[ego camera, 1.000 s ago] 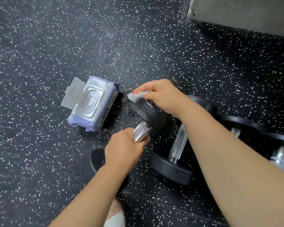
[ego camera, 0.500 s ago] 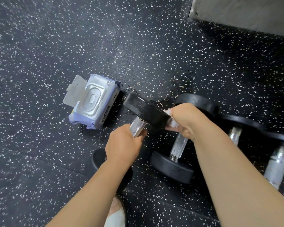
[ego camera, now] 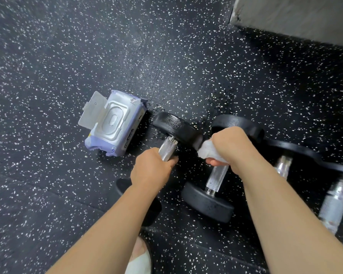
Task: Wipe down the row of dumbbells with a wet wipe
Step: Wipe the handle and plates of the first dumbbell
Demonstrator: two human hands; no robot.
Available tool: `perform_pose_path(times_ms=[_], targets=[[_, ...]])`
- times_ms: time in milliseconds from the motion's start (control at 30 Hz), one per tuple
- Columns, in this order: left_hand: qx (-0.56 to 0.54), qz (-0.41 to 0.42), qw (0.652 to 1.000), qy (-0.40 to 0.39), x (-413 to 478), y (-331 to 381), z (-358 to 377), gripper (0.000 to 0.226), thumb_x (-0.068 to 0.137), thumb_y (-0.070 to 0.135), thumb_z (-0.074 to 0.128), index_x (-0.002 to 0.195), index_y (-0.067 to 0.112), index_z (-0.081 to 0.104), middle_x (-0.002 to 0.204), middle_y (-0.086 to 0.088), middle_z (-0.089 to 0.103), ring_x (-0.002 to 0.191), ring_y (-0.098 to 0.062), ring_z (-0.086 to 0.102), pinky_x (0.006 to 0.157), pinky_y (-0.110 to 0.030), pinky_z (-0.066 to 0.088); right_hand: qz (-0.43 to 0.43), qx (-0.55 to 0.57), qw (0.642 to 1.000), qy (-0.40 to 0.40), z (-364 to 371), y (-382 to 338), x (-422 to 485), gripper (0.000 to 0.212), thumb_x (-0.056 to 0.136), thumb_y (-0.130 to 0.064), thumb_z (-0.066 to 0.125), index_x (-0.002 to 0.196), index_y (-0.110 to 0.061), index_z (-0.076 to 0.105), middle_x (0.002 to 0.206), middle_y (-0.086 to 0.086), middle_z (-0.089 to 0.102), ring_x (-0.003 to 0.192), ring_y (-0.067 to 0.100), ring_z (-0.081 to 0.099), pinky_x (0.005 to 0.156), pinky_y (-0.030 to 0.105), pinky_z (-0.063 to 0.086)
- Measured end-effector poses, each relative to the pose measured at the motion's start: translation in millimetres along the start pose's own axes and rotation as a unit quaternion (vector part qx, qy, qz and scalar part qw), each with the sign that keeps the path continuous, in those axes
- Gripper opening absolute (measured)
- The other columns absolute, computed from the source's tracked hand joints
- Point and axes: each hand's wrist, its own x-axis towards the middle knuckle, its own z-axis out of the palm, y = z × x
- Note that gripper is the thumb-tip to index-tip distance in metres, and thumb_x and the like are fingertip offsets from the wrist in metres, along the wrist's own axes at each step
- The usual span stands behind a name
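My left hand (ego camera: 151, 171) grips the knurled steel handle of the leftmost black dumbbell (ego camera: 176, 128), which is tilted with its far head raised. My right hand (ego camera: 229, 148) holds a crumpled white wet wipe (ego camera: 208, 150) against the right edge of that raised head. The near head of this dumbbell is mostly hidden under my left forearm. A second dumbbell (ego camera: 216, 178) lies on the floor just right of it, under my right hand. Two more dumbbells (ego camera: 335, 200) continue the row to the right, partly blurred.
An open pack of wet wipes (ego camera: 113, 123) with its lid flipped up lies on the speckled black rubber floor (ego camera: 67, 56) left of the dumbbells. A grey wall base (ego camera: 297, 14) stands at the top right. A foot in a light shoe (ego camera: 140, 260) shows at the bottom.
My right hand with the wipe moved from the top left of the raised head, round its edge, down to its right side. My left hand kept its grip on the handle.
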Motion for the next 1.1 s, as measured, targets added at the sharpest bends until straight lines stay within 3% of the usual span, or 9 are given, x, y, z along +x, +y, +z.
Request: perform_pose_path(times_ms=[133, 300, 467, 567, 667, 733, 867, 1000, 1100], targets=[[0.041, -0.009, 0.999, -0.022, 6, -4, 8, 0.035, 0.081, 0.051, 0.067, 0.088, 0.019, 0.055, 0.089, -0.002, 0.059, 0.089, -0.027, 0.056, 0.069, -0.032, 0.040, -0.028, -0.071, 0.996, 0.047, 14, -3, -3, 0.025, 0.064, -0.021, 0.055, 0.043, -0.015, 0.043, 0.028, -0.002, 0.034, 0.020, 0.014, 0.030, 0.042, 0.015, 0.019], [0.046, 0.009, 0.999, -0.025, 9, -14, 12, 0.032, 0.081, 0.048, 0.068, 0.088, 0.019, 0.056, 0.092, -0.003, 0.065, 0.091, -0.027, 0.061, 0.071, -0.034, 0.046, -0.016, 0.031, 0.996, 0.080, 25, -2, -5, 0.034, 0.073, -0.024, 0.063, 0.053, -0.019, 0.035, 0.050, -0.001, 0.029, 0.041, 0.012, 0.026, 0.044, 0.017, 0.016], [0.044, 0.031, 0.998, -0.035, 4, -17, 7, 0.032, 0.081, 0.041, 0.069, 0.098, 0.018, 0.054, 0.095, -0.002, 0.062, 0.095, -0.028, 0.059, 0.075, -0.036, 0.046, -0.065, 0.138, 0.981, 0.123, 19, -3, -10, 0.023, 0.080, -0.014, 0.049, 0.058, -0.018, 0.049, 0.072, 0.009, 0.062, 0.070, 0.029, 0.060, 0.057, 0.027, 0.049], [0.044, 0.062, 0.997, -0.014, -2, -17, 0, 0.046, 0.082, 0.035, 0.068, 0.123, 0.022, 0.052, 0.115, -0.004, 0.059, 0.111, -0.027, 0.055, 0.094, -0.041, 0.044, -0.087, 0.077, 0.979, 0.164, 11, -9, -16, 0.028, 0.079, -0.009, 0.042, 0.051, -0.014, 0.040, 0.058, 0.004, 0.053, 0.061, 0.028, 0.048, 0.049, 0.026, 0.027], [-0.058, 0.109, 0.988, 0.091, -18, -8, -11, 0.043, 0.086, 0.022, 0.065, 0.128, 0.022, 0.054, 0.122, 0.001, 0.057, 0.116, -0.017, 0.051, 0.101, -0.035, 0.039, -0.127, 0.027, 0.970, 0.206, 5, -24, -27, 0.024, 0.085, -0.012, 0.037, 0.064, -0.012, 0.048, 0.060, -0.001, 0.052, 0.064, 0.025, 0.047, 0.053, 0.028, 0.031], [-0.212, 0.062, 0.967, 0.126, -35, 6, -15, 0.022, 0.087, 0.014, 0.064, 0.108, 0.022, 0.064, 0.103, 0.006, 0.063, 0.094, -0.009, 0.058, 0.086, -0.025, 0.042, -0.156, 0.001, 0.961, 0.230, 5, -37, -30, 0.024, 0.087, -0.016, 0.036, 0.078, -0.011, 0.059, 0.081, 0.005, 0.063, 0.079, 0.030, 0.055, 0.065, 0.033, 0.043], [-0.587, -0.275, 0.756, -0.085, -33, 32, -20, 0.023, 0.094, 0.032, 0.058, 0.084, 0.012, 0.063, 0.076, 0.000, 0.062, 0.068, -0.013, 0.058, 0.063, -0.026, 0.046, -0.206, -0.001, 0.953, 0.223, 11, -52, -29, 0.029, 0.088, -0.022, 0.041, 0.100, -0.020, 0.067, 0.105, 0.006, 0.066, 0.096, 0.031, 0.057, 0.071, 0.032, 0.040], [-0.634, -0.423, 0.623, -0.174, -22, 34, -11, 0.082, 0.092, 0.067, 0.038, 0.137, -0.002, 0.044, 0.132, -0.013, 0.058, 0.122, -0.026, 0.057, 0.098, -0.041, 0.045, -0.266, -0.059, 0.945, 0.182, 17, -48, -26, 0.026, 0.090, -0.032, 0.043, 0.072, -0.022, 0.059, 0.093, 0.002, 0.053, 0.087, 0.029, 0.053, 0.066, 0.031, 0.032], [-0.705, -0.443, 0.540, -0.121, -18, 35, -3, 0.072, 0.095, 0.058, 0.041, 0.144, 0.006, 0.038, 0.140, -0.012, 0.052, 0.129, -0.026, 0.052, 0.105, -0.036, 0.041, -0.283, -0.093, 0.939, 0.173, 17, -41, -24, 0.030, 0.089, -0.034, 0.047, 0.062, -0.023, 0.052, 0.085, -0.001, 0.045, 0.083, 0.028, 0.051, 0.064, 0.031, 0.032]])
